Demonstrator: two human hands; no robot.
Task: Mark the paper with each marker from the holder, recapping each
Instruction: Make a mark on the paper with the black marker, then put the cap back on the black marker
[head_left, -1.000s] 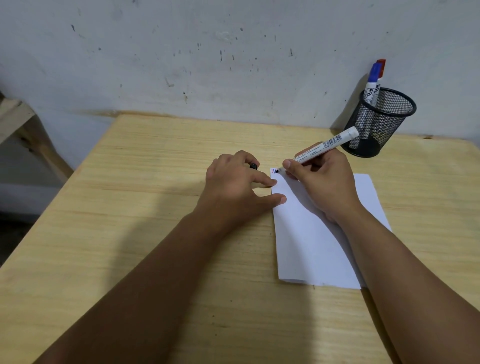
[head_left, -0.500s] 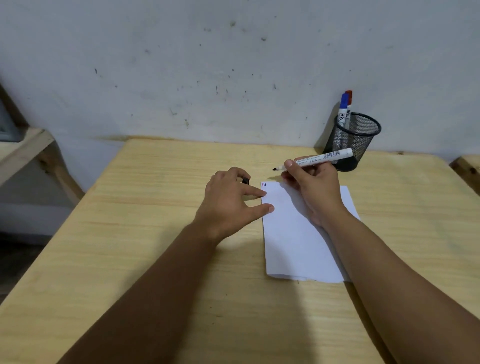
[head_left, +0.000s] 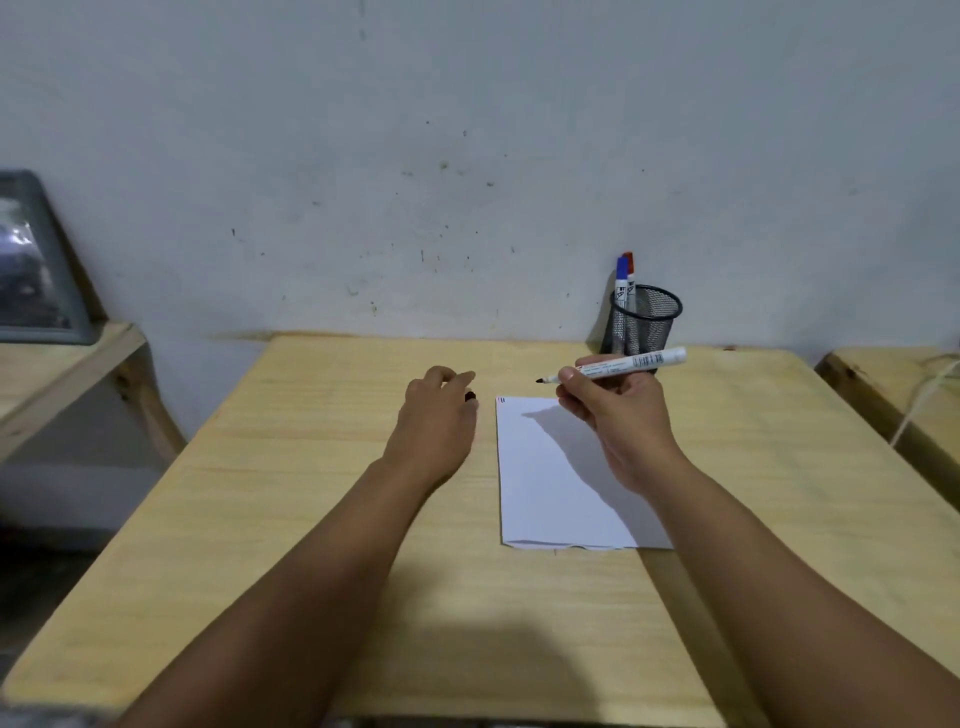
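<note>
The right hand (head_left: 618, 410) holds an uncapped marker (head_left: 618, 366) by its front part, fingers curled round the barrel, with the black tip pointing left and lifted clear of the paper (head_left: 545, 483). The paper lies flat on the table (head_left: 311, 519), and small marks show at its far left corner (head_left: 502, 399), just below and left of the tip. The left hand (head_left: 436, 415) sits on the table just left of the paper, fingers curled, with a small dark thing at its fingertips that is probably the cap (head_left: 470, 396); how it is gripped is too small to tell. The holder (head_left: 647, 322) stands at the far edge against the wall, behind the right hand, with a blue marker (head_left: 621, 280) and a red marker (head_left: 629, 267) standing capped in it. Judging by the lifted tip and the marks, the marking with this marker looks done and recapping is the step in hand. The next move calls for bringing tip and cap together in line, pushing until seated, then returning the marker to the holder.
</note>
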